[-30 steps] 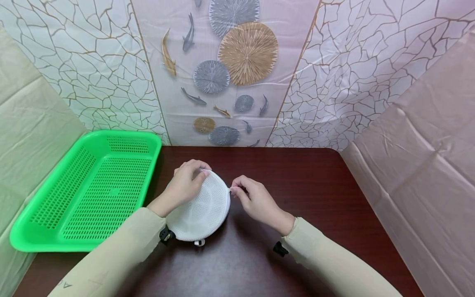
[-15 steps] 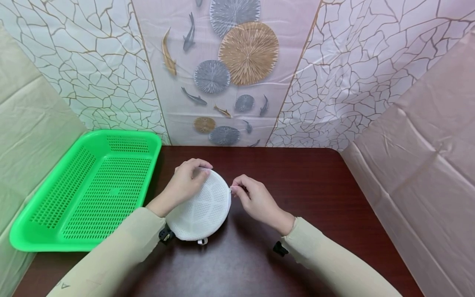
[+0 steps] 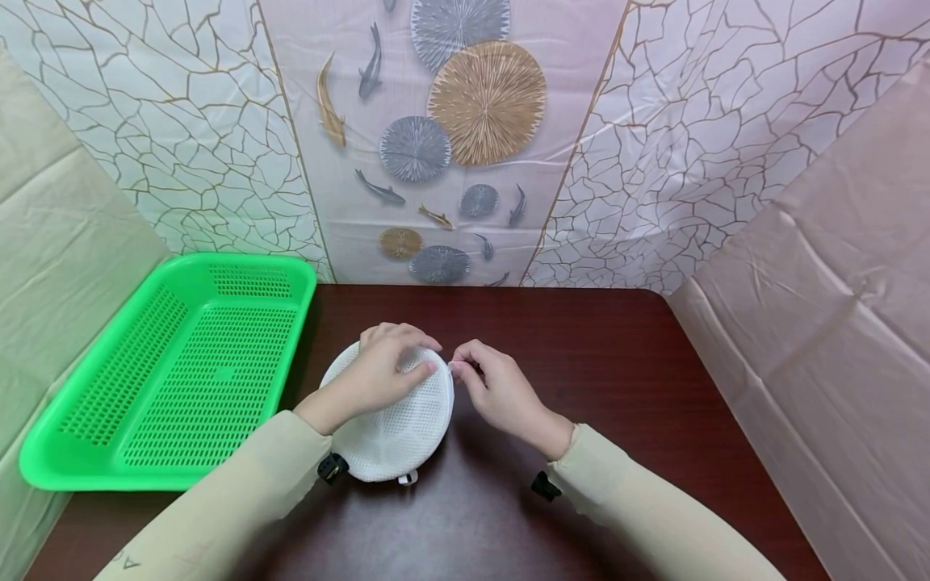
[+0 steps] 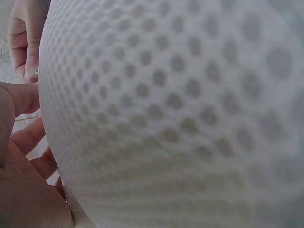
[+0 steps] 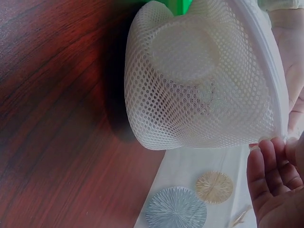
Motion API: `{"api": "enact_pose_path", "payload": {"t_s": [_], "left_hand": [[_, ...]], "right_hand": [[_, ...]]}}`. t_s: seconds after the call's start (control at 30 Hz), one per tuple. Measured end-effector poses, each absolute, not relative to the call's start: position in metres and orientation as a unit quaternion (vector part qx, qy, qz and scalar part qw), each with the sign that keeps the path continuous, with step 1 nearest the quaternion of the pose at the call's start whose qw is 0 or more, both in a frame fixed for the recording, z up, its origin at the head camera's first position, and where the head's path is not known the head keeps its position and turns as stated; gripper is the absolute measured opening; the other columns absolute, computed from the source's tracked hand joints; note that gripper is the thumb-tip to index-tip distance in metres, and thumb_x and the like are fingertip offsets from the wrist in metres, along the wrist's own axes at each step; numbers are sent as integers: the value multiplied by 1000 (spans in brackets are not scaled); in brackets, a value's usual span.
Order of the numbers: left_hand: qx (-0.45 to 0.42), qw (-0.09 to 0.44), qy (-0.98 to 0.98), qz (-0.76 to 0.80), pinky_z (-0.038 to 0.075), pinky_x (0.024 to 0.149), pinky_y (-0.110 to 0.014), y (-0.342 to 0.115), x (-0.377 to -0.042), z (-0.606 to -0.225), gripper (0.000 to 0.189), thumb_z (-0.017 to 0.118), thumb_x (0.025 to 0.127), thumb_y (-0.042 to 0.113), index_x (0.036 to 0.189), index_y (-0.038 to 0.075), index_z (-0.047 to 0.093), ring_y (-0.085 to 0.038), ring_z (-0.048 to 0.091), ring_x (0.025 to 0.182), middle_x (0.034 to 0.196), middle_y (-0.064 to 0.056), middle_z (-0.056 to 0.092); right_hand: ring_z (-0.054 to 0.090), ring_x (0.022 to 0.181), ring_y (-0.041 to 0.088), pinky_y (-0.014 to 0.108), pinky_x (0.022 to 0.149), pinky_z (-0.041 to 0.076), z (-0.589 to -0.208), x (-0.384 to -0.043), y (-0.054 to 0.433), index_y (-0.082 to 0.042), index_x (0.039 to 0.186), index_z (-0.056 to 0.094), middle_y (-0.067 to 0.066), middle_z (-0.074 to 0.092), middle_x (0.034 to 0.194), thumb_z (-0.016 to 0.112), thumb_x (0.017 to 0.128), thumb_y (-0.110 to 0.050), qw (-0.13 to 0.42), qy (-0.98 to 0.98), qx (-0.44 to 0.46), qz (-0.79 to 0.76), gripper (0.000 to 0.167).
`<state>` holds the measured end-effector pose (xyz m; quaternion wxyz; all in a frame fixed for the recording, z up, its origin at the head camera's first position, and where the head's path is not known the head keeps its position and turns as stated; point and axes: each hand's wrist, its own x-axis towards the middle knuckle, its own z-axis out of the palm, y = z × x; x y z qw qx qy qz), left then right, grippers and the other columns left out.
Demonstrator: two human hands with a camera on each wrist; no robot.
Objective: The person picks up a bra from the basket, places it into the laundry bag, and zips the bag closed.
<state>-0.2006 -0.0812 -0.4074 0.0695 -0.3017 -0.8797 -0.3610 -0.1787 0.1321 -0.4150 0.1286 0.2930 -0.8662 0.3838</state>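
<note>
A round white mesh laundry bag stands on the dark red table, its flat mesh top facing up. My left hand grips the bag's far rim, thumb on the top and fingers over the edge. At the right side of the rim my right hand pinches the small zipper pull, mostly hidden by the fingertips. The white zipper band runs round the upper edge in the right wrist view. A small white loop sticks out at the near side. Mesh fills most of the left wrist view, with the left fingers beside it.
A large green plastic basket stands on the left of the table, close to the left forearm. Patterned cloth walls enclose the table at the back and both sides.
My left hand has slid right along the rim, closer to the right hand. The bag has turned a little, its near loop shifting right. My right hand has barely moved.
</note>
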Motion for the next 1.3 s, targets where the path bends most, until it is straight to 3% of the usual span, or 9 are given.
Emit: {"api": "enact_pose_path", "payload": {"t_s": [0.5,1.3], "left_hand": [[-289,75,-877,-377,23,95,-49,-83,-202,-412,10,71,88,12,97,17,70,-21,49,101,102,5,63],[-236,54,-881,-405,24,95,-49,-89,-206,-409,10,68,90,13,100,13,69,-24,52,103,104,2,65]], "right_hand": [[57,76,6,25,68,49,-416,-178,132,-11,92,59,-1,61,82,62,95,-11,122,-859,305,393,5],[59,78,6,25,69,49,-416,-177,134,-11,93,58,5,64,84,59,97,-13,106,-854,320,397,4]]}}
